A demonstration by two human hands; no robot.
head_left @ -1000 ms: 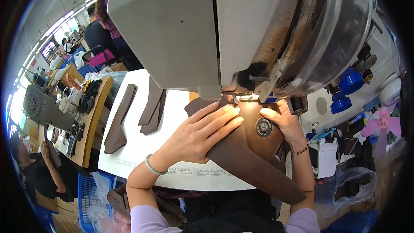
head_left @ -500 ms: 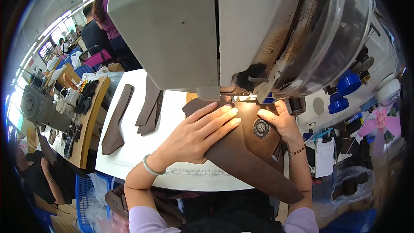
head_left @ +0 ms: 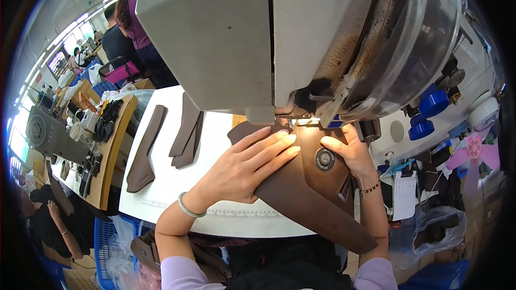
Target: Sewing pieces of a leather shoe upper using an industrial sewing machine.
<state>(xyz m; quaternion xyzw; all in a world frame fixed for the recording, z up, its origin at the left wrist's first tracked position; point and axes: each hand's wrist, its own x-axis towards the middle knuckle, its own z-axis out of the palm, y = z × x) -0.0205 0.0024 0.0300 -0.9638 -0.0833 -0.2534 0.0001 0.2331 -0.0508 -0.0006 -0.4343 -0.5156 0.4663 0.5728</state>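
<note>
Under the lit head of a large grey sewing machine (head_left: 215, 37) lies a brown leather piece (head_left: 334, 181) with a round dark badge (head_left: 325, 159). A long brown leather strip (head_left: 317, 209) runs along it, its pointed free end slanting down to the right over my right forearm. My left hand (head_left: 242, 166) rests flat on the strip, fingers stretched toward the needle area; its thumb is hidden. On the far side of the badge, my right hand (head_left: 353, 153) grips the leather piece's right edge, thumb on top and the other fingers mostly hidden. The needle itself is hard to make out.
Several brown leather strips (head_left: 148, 150) lie on the white table (head_left: 172, 193) to the left, with a printed ruler scale near its front edge. A blue crate (head_left: 107, 244) stands below. Blue knobs (head_left: 434, 101) and a pink fan (head_left: 474, 150) are at right. Other people work at left.
My hands and the leather stay practically in place. At the far left, a seated person's arm has shifted slightly.
</note>
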